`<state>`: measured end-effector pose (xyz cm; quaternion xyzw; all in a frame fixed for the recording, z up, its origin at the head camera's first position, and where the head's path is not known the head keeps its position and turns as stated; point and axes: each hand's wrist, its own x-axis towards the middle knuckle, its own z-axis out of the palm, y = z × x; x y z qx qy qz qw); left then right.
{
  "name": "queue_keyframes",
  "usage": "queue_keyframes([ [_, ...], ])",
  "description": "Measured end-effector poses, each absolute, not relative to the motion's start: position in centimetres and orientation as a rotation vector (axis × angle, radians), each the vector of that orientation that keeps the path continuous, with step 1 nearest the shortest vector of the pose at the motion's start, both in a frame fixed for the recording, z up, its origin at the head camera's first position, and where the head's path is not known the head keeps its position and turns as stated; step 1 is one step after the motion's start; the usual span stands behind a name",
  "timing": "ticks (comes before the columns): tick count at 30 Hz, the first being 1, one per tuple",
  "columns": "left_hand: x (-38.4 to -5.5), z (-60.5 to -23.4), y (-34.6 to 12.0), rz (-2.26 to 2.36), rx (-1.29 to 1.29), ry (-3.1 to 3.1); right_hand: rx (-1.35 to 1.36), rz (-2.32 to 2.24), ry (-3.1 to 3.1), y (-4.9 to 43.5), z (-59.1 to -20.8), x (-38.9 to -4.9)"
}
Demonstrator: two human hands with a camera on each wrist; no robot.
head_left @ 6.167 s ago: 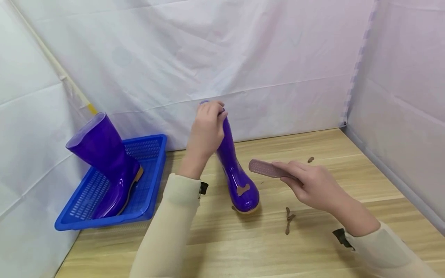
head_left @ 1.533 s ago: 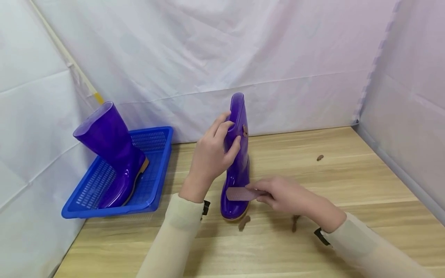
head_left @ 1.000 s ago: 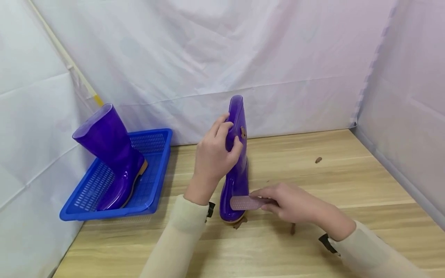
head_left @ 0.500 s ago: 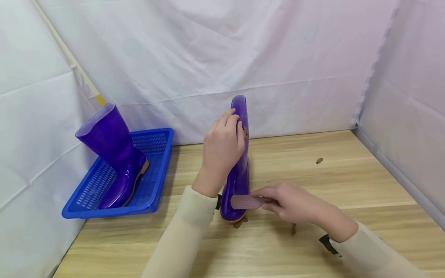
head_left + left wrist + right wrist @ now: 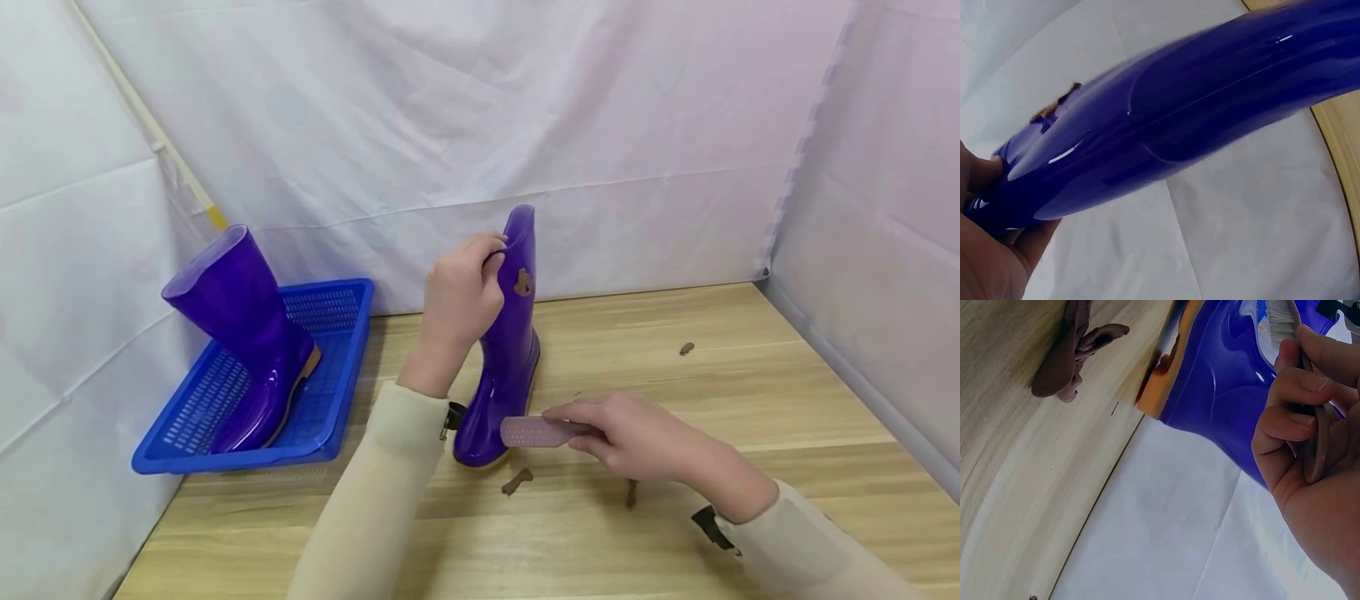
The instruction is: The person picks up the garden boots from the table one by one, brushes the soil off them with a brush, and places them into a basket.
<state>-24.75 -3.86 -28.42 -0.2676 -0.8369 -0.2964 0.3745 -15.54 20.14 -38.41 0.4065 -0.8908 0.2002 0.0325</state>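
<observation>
A glossy purple rubber boot (image 5: 506,350) with a tan sole stands upright on the table, toe toward me and slightly left. My left hand (image 5: 461,292) pinches its top rim; in the left wrist view the thumb and fingers (image 5: 1038,240) are on opposite sides of the shaft. A brown clay-like patch (image 5: 523,282) clings to the upper shaft. My right hand (image 5: 622,437) grips a mauve brush (image 5: 536,432) by its handle, its head overlapping the boot's toe. White bristles (image 5: 1281,324) face the boot in the right wrist view.
A matching purple boot (image 5: 240,300) leans in a blue plastic basket (image 5: 225,461) at left. Brown pieces lie on the wooden table (image 5: 465,550): one by the toe (image 5: 517,482), one partly under my right hand (image 5: 632,493), one farther back (image 5: 686,348). White cloth (image 5: 637,208) hangs behind.
The brown patch on the toe six seconds ago is gone; a brown piece lies before the toe. The brush has moved onto the toe. Lately my left hand turned the boot, toe leftward, exposing the shaft patch.
</observation>
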Motion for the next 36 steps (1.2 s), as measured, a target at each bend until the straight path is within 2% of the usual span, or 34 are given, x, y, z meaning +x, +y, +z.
queue_keyframes([
  [12, -26.2, -28.2, -5.7, -1.047, -0.827, -2.087, 1.253, 0.603, -2.704, 20.1, -38.7, -15.5],
  [27, -25.3, -28.2, -3.1, -0.372, -0.797, -1.994, 1.253, 0.626, -2.725, 20.1, -38.8, -15.5],
  [36, -25.3, -28.8, -2.9, -0.333, -0.767, -1.971, 1.229, 0.619, -2.740, 20.1, -38.8, -15.3],
])
